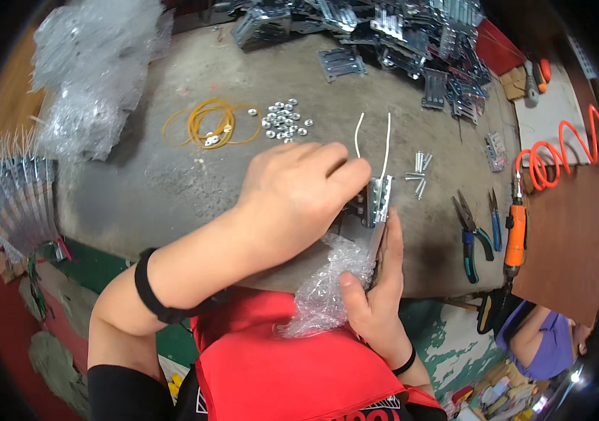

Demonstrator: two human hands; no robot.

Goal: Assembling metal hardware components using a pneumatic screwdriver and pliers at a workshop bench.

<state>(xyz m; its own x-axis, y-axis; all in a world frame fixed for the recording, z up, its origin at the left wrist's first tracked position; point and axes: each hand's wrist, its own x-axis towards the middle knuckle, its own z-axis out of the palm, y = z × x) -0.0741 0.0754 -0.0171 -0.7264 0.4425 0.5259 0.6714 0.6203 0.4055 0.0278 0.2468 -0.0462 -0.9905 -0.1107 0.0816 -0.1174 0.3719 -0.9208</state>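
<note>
The metal bracket (378, 200), silver with two white wires rising from it, sits above the worktop's (173, 189) near edge. The left hand (299, 196) pinches its top; the right hand (376, 295) grips it from below, apparently through clear plastic wrap (327, 284). Bare worktop lies left; pliers (471, 235) lie right.

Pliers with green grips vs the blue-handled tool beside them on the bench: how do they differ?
The green-handled pliers are the bigger pair, with thick dark jaws and handles spread apart. The blue-handled tool is slimmer and shorter, its handles nearly closed. The pliers lie closer to the right hand; the blue tool lies next to the orange pneumatic driver. Both lie flat on the bench, tips pointing away from the person, untouched by either hand.
</note>
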